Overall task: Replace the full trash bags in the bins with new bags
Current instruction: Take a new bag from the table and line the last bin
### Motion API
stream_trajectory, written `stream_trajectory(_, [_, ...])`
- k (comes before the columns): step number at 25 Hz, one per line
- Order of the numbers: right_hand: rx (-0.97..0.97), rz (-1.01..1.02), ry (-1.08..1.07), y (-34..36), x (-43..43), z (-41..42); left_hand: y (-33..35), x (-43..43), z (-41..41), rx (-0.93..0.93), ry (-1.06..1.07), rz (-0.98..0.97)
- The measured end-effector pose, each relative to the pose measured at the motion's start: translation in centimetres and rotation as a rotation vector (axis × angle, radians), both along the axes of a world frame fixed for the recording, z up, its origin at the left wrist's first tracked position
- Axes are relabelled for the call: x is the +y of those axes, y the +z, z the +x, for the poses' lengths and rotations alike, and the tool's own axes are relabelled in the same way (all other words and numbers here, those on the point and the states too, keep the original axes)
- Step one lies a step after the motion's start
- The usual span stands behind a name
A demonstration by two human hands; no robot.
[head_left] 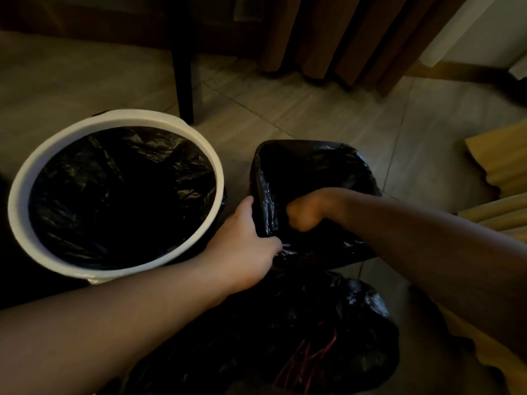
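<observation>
Floor (pixel 313 109): laid with pale tiles.
Curtain (pixel 328 38): brown, hung down to the floor.
Furniture leg (pixel 185 81): dark, upright.
Cloth (pixel 499 166): yellow, bunched at right.

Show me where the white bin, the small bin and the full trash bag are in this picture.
white bin (pixel 137 118): head view, far part of its white rim.
small bin (pixel 308 143): head view, far edge of its dark rim.
full trash bag (pixel 285 323): head view, crumpled top of it.

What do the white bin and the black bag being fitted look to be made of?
White bin: likely hard plastic, smooth and matte, with an even moulded rim. Black bag, gripped by the left hand: thin glossy plastic film, crinkled with sharp highlights.
</observation>
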State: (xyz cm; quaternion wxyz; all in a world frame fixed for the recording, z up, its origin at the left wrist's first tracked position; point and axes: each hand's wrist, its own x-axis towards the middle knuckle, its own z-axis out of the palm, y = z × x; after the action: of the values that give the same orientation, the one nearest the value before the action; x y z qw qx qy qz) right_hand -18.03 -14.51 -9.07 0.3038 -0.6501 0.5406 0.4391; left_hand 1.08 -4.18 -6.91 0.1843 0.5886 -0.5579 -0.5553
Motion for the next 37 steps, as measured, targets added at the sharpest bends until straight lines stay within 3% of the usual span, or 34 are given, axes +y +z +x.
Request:
stream_trajectory(3, [-0.162, -0.093, -0.063, 4.0, 1.0, -2.6, -0.2, -0.3, 0.1, -0.021, -0.122, -0.132])
stream_trajectory(6, [-0.132, 0.055, -0.067, 3.6, 3.5, -3.0, 0.0, 0.0, 0.0, -0.16, -0.319, -0.227])
stream_trajectory(9, [-0.087, 0.099, -0.175, 1.6, 4.4, -3.2, -0.2, 0.0, 0.0, -0.205, -0.331, -0.188])
stream_trajectory(12, [0.009, 0.009, -0.311, 0.7, 4.7, -3.6, -0.8, -0.2, 0.1, -0.199, -0.348, -0.208])
stream_trajectory(17, [-0.135, 0.058, -0.188, 2.0, 4.0, -2.9, -1.1, -0.3, 0.3, -0.194, -0.321, -0.267])
stream_trajectory(20, [-0.26, -0.075, -0.093, 4.6, 3.6, -4.4, -1.3, -0.5, 0.4, -0.178, -0.302, -0.297])
stream_trajectory(24, [-0.409, -0.36, -0.283, 5.6, 6.9, -7.8, -1.4, -0.3, 0.2, -0.199, -0.328, -0.3])
stream_trajectory(29, [-0.499, -0.617, -0.236, 3.9, 10.6, -8.5, -1.4, -0.4, 0.0, -0.178, -0.344, -0.333])
stream_trajectory(33, [-0.472, -0.683, -0.246, 2.9, 11.0, -8.2, -1.9, -0.5, 0.2, -0.104, -0.34, -0.298])
stream_trajectory(37, [-0.393, -0.582, -0.213, 2.3, 10.7, -8.1, -2.0, -0.7, -0.1, -0.077, -0.324, -0.253])
